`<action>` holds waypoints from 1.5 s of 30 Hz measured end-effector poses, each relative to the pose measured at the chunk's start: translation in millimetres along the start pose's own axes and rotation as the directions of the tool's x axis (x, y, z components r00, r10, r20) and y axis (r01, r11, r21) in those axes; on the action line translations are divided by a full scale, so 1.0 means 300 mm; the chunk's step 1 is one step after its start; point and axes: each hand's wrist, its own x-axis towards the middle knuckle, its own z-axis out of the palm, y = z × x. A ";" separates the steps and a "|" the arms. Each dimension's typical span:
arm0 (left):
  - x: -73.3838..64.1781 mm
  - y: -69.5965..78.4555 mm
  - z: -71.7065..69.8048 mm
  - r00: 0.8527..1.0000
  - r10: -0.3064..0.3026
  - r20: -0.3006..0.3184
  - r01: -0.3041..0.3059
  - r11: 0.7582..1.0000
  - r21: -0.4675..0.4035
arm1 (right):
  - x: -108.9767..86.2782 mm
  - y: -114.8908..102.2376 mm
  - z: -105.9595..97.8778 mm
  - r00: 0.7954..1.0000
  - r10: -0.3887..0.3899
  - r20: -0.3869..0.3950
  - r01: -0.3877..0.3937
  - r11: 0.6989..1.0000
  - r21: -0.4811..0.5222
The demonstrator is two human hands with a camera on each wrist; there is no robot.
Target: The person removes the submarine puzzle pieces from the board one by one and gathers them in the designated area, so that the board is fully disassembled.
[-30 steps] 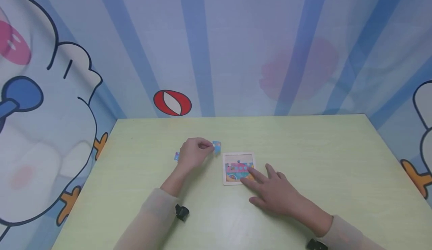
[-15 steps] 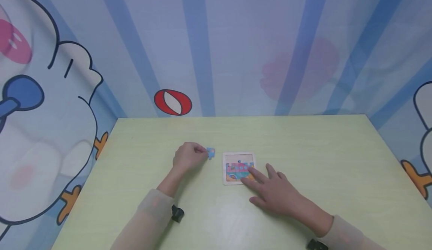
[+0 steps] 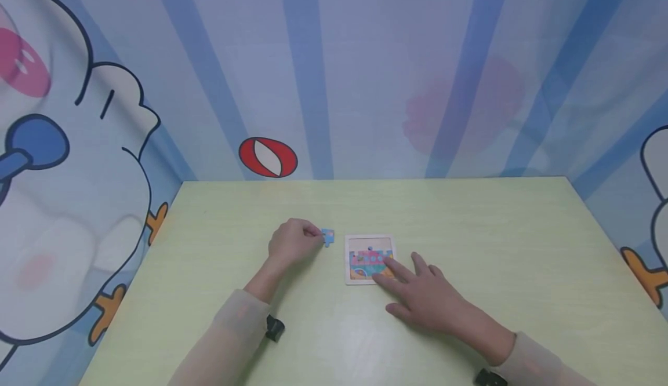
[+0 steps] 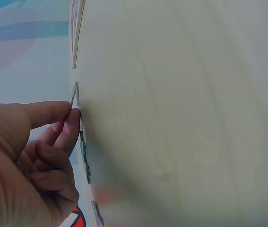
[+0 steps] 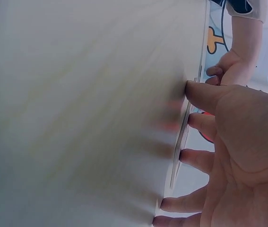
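In the head view my left hand (image 3: pixel 293 243) pinches a small blue jigsaw piece (image 3: pixel 328 236) between thumb and index finger, left of a square puzzle tray (image 3: pixel 347 267). The left wrist view shows this jigsaw piece (image 4: pixel 74 93) edge-on at the fingertips, tilted close to the tabletop. Pink, teal and orange pieces (image 3: pixel 367 258) fill the tray's lower part; its upper part shows bare backing. My right hand (image 3: pixel 425 296) lies with fingers spread, index and middle fingertips on the tray's right side. In the right wrist view those fingers (image 5: pixel 197 161) reach to the thin tray edge (image 5: pixel 178 158).
More thin pieces (image 4: pixel 85 163) lie on the table near my left hand in the left wrist view, with another piece (image 4: pixel 97 213) lower down. The pale table (image 3: pixel 469 218) ends at a blue striped cloth backdrop (image 3: pixel 365 84). Dark wrist devices (image 3: pixel 275 328) sit at both sleeves.
Over the last second my left hand has shifted slightly left and nearer with the jigsaw piece, whose knob now points toward me. A piece seen left of that hand is now hidden. My right hand stays still.
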 end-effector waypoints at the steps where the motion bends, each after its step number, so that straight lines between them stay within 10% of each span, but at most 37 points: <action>1: 0.001 0.000 0.000 1.000 0.005 -0.002 -0.005 1.000 0.003 | 0.001 0.001 0.000 1.000 0.000 -0.001 0.000 1.000 0.001; 14: -0.003 0.011 -0.004 0.999 0.032 -0.004 -0.032 0.999 0.007 | 0.007 0.009 0.000 1.000 0.011 0.008 -0.011 0.999 0.030; 31: -0.036 0.074 0.069 0.970 0.189 0.156 -0.181 0.981 -0.063 | 0.036 -0.022 -0.014 1.000 -0.005 0.023 0.003 0.998 0.069; 45: -0.057 0.096 0.099 0.957 0.189 0.219 -0.190 0.982 -0.020 | 0.070 -0.051 -0.013 0.999 0.009 0.036 -0.011 0.997 0.075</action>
